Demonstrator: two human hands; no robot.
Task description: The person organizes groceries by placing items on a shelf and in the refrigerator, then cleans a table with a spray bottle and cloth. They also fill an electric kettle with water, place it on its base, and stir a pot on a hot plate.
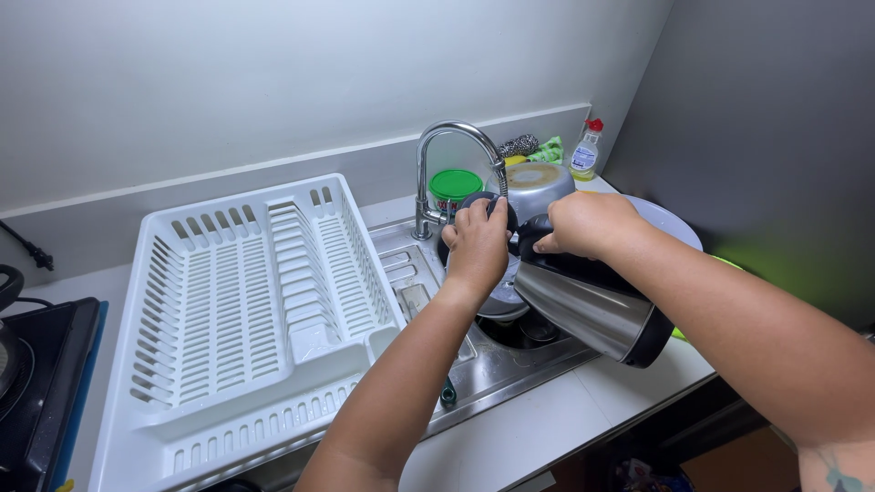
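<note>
Left grip: the left hand (pixel 478 248) is closed around the dark round lid (pixel 483 202) at the top of the kettle, fingers curled over its edge, just under the spout of the tap.
Right grip: the right hand (pixel 588 223) is clenched on the black upper part of the kettle, knuckles up, touching the lid area beside the left hand.
Kettle: a steel electric kettle (pixel 583 308) with a black base, tilted on its side over the sink, its top towards the tap and its base towards the near right.
Tap: a curved chrome tap (pixel 453 137) arches over both hands; whether water runs cannot be told.
Sink: a steel sink (pixel 492 360), with a round metal piece partly hidden under the hands and kettle.
Behind the sink: a green-lidded tub (pixel 455 186), a metal pot (pixel 538 185), a steel scourer (pixel 519 145), a green cloth (pixel 550 149) and a small bottle with a red cap (pixel 586 151).
Right of the sink: a pale round plate (pixel 670 225), partly behind the right forearm.
Left of the sink: a white plastic dish rack (pixel 241 319) on the white surface (pixel 538 428).
Far left: a black stove (pixel 41 383).
</note>
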